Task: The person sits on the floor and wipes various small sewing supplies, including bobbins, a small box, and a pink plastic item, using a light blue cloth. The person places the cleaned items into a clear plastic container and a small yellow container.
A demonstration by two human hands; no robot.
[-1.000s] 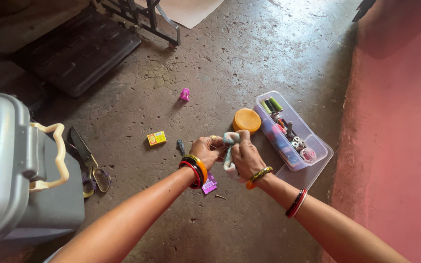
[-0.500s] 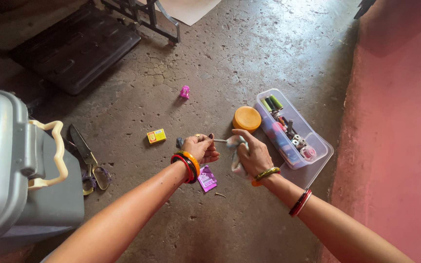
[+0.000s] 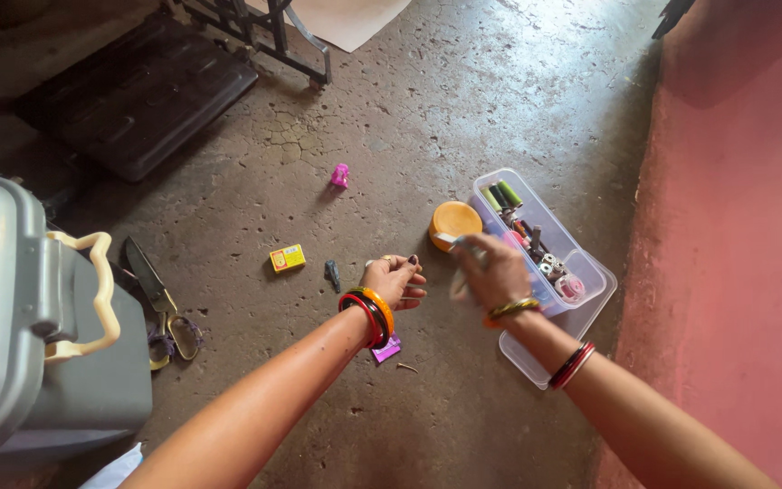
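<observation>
Both arms reach out over the bare concrete floor (image 3: 463, 118). The right hand (image 3: 492, 272) is blurred, hovering at the near rim of the clear plastic box (image 3: 590, 272), fingers curled around a pale scrap of cloth (image 3: 457, 282) that hangs below the palm, and something thin and light pokes out from its fingertips toward the orange round lid (image 3: 454, 220). What that thin piece is, I cannot tell; it is too smeared. The left hand (image 3: 393, 281) sits just beside it, a small gap between the two, fingers loosely bent and holding nothing that shows, bangles stacked at the wrist.

The clear plastic box holds green thread spools at its far end and small bobbins and a pink roll nearer the person, and it stands on its own flat clear lid (image 3: 536, 349). The orange round lid lies on the floor, touching or nearly touching the box's left side.

Under the left wrist a purple packet (image 3: 388, 348) peeks out. Further left on the floor are a small dark piece (image 3: 332, 273), a yellow little box (image 3: 288, 258) and, well apart toward the top, a pink small object (image 3: 341, 176). Scissors (image 3: 160, 303) lie beside the grey case (image 3: 20, 317) with its cream handle at the left edge. A red wall (image 3: 735, 226) runs down the right.
</observation>
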